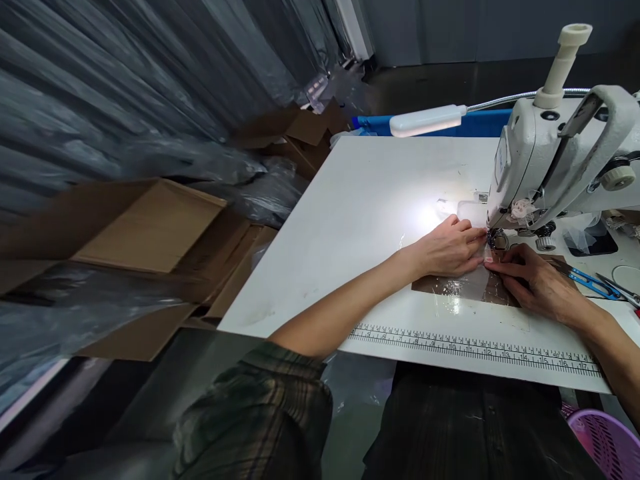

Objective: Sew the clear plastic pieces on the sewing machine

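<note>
A clear plastic sheet (467, 288) lies on the white table over a brown piece, at the needle end of a white sewing machine (520, 160). My left hand (450, 247) rests on the sheet, its fingers close together and the tips right beside the presser foot (495, 239). From the other side, my right hand (537, 280) holds the sheet's edge between thumb and forefinger, just in front of the foot. The fingertips of both hands nearly meet there. What lies under my left palm is hidden.
Blue-handled thread snips (593, 281) lie right of my right hand. A ruler strip (470, 348) runs along the table's front edge. A white lamp (427, 121) hangs over the back edge. Open cardboard boxes (150, 227) stand at left; a purple basket (605, 440) is below right.
</note>
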The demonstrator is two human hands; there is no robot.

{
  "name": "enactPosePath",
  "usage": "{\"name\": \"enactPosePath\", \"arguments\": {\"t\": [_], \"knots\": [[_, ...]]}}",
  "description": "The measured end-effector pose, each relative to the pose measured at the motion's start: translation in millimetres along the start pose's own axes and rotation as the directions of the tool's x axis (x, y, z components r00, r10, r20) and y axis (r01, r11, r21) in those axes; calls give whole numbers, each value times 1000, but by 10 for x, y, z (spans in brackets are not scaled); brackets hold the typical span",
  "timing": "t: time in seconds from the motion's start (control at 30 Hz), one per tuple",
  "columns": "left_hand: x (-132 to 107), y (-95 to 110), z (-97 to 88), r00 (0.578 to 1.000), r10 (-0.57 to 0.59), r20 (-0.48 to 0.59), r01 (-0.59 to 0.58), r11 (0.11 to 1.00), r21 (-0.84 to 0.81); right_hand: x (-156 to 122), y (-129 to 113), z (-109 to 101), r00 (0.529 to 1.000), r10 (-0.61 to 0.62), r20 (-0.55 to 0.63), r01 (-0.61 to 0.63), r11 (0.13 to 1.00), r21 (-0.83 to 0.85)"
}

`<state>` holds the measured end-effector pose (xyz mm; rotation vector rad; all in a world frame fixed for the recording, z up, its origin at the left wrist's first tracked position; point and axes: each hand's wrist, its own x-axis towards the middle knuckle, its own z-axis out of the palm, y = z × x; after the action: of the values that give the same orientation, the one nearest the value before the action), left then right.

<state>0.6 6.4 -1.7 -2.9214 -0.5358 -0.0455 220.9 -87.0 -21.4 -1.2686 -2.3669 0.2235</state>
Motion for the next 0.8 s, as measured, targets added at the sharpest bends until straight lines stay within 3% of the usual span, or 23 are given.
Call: {"name": "enactPosePath", "arguments": {"t": [0.33,0.47,0.8], "knots": [[-72,-35,100,994,-74,-75,56,974,-219,23,1,-23,999,-43,-7,43,999,-22],[-64,-39,127,992,-80,-100,55,972,-229,10,4,-3,999,14,47,-11,998,-60],[-63,-15,139,993,-77,-89,58,978,-202,-6,16,9,1000,22,15,-21,998,-51]]}}
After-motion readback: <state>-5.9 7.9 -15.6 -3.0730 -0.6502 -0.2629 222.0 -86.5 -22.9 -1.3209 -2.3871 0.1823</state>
